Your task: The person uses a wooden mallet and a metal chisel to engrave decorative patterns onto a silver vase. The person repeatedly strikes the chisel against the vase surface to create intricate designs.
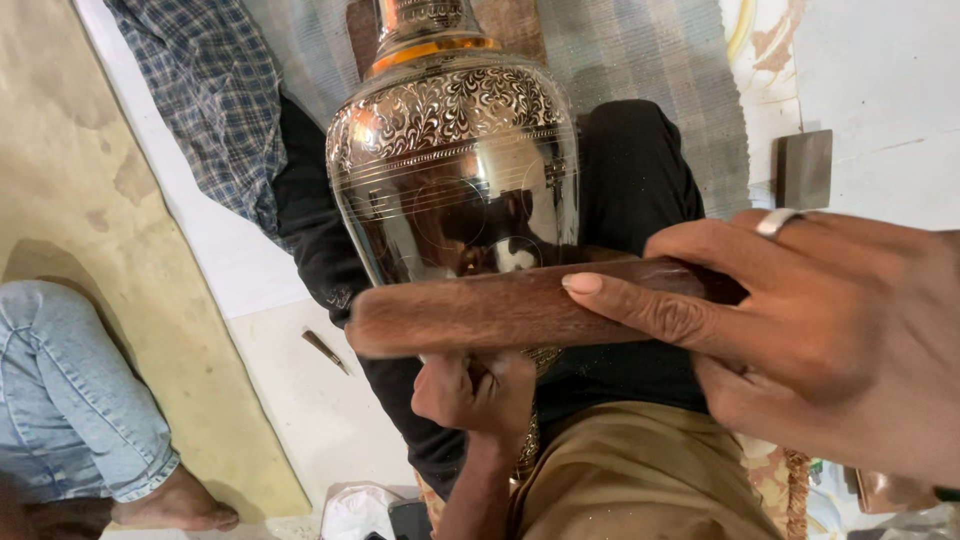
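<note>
A large shiny metal vase [455, 160] with engraved floral bands and an orange-gold neck lies across my lap, its polished belly facing the camera. My right hand [830, 350], wearing a silver ring, grips a brown wooden stick [500, 310] held sideways in front of the vase's lower part. Under the stick, my left hand [475, 392] is closed in a fist, apparently around a small tool pressed against the vase; the tool itself is mostly hidden.
My legs are in black trousers [640, 190] on a grey striped mat. Another person's jeans-clad leg and bare foot [175, 505] are at lower left. A small pointed tool [325, 350] lies on the white floor. A dark block [805, 168] sits at right.
</note>
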